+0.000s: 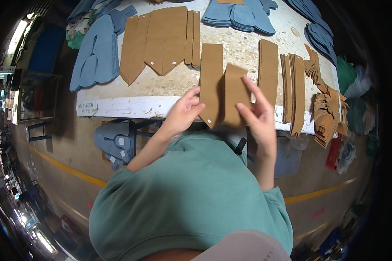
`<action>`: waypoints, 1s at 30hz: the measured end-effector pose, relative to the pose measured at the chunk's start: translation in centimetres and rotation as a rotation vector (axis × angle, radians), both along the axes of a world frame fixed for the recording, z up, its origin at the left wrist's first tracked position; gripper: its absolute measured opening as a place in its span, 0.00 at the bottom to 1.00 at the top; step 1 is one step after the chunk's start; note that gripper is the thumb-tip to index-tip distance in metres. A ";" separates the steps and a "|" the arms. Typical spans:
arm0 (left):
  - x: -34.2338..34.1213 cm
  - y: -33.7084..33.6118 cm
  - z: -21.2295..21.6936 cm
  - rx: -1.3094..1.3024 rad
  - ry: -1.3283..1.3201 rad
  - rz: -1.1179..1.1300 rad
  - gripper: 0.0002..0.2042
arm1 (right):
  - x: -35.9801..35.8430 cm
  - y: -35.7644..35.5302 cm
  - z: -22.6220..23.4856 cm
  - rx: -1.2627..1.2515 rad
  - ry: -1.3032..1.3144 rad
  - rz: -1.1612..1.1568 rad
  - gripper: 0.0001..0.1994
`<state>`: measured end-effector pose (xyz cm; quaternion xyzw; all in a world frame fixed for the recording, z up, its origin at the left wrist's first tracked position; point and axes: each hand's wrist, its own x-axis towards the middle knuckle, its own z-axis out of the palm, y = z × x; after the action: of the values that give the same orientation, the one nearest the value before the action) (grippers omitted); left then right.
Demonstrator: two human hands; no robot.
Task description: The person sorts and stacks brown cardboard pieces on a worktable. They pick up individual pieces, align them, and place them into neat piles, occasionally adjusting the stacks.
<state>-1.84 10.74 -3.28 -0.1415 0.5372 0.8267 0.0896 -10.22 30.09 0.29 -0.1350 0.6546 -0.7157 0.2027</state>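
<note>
A long brown fabric strip (211, 74) with a pointed, white-stickered lower end lies at the table's front edge. My left hand (184, 112) grips its left side, thumb near the lower part, fingers curled. Just right of it, a brown fabric piece (236, 93) is raised and bent over at its top, slightly blurred. My right hand (261, 119) holds that piece by its right side, with the thumb on its face and the index finger stretched along the edge. How many layers it has cannot be told.
Brown pointed panels (165, 39) lie left on the worn white table (122, 106), beside blue cut pieces (98, 56). More brown strips (269, 65) and a tied brown bundle (329, 111) lie right. Blue stacks (237, 17) sit at the back. Under the table are more blue pieces (115, 139).
</note>
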 end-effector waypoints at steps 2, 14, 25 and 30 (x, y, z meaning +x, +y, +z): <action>0.7 0.5 0.4 0.063 -0.110 -0.023 0.25 | -0.7 0.7 1.7 -0.177 0.001 0.067 0.28; 1.3 0.9 -0.1 0.444 -0.087 0.028 0.21 | -4.2 -4.4 -2.1 -0.061 -0.022 0.242 0.29; 1.4 1.7 0.6 0.202 -0.130 0.016 0.21 | 0.9 -1.3 -2.7 0.092 -0.052 0.137 0.25; 1.4 1.8 0.5 0.175 -0.118 0.017 0.22 | 1.8 -0.8 -2.6 0.082 -0.048 0.145 0.25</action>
<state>-0.41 12.55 -2.82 -0.1861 0.4555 0.8613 0.1262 -8.41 29.29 -2.36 -0.1562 0.6670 -0.6747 0.2749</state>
